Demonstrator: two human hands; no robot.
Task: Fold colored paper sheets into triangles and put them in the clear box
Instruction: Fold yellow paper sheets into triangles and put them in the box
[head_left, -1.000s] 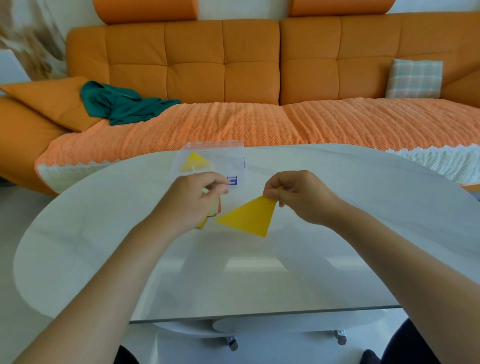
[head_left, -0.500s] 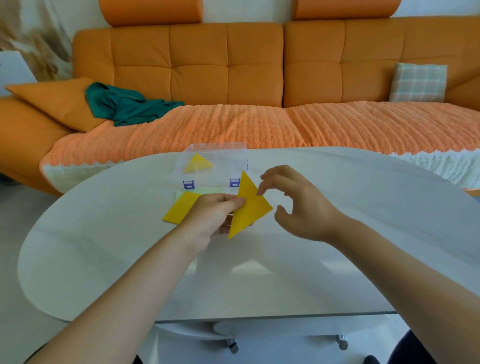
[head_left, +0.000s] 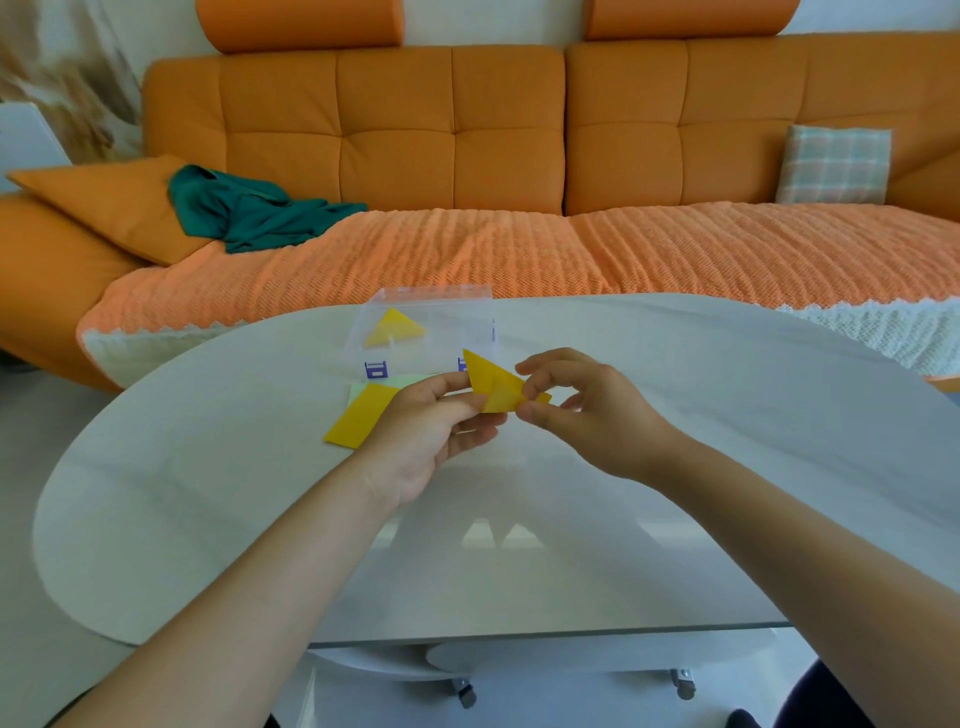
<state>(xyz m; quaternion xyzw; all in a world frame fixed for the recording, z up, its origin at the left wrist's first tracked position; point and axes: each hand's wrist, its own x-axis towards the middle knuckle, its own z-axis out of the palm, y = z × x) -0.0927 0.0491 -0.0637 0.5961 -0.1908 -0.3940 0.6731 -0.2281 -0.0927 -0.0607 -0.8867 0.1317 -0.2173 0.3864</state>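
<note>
Holding item: yellow folded triangle (head_left: 493, 387), raised over the counter (head_left: 675, 467), just in front of the clear box (head_left: 457, 322).
Left hand (head_left: 431, 431): fingers (head_left: 447, 382) pinch its lower edge.
Right hand (head_left: 597, 415): fingers (head_left: 540, 364) pinch its right corner, probably to sharpen the crease before boxing.
Box contents: one yellow triangle (head_left: 395, 327).
Stock: yellow sheet (head_left: 358, 423) over pale green sheet (head_left: 363, 389), flat beside the left hand, handy for later folds.
Room: orange sofa (head_left: 467, 130), green cloth (head_left: 249, 213), plaid cushion (head_left: 834, 163).
</note>
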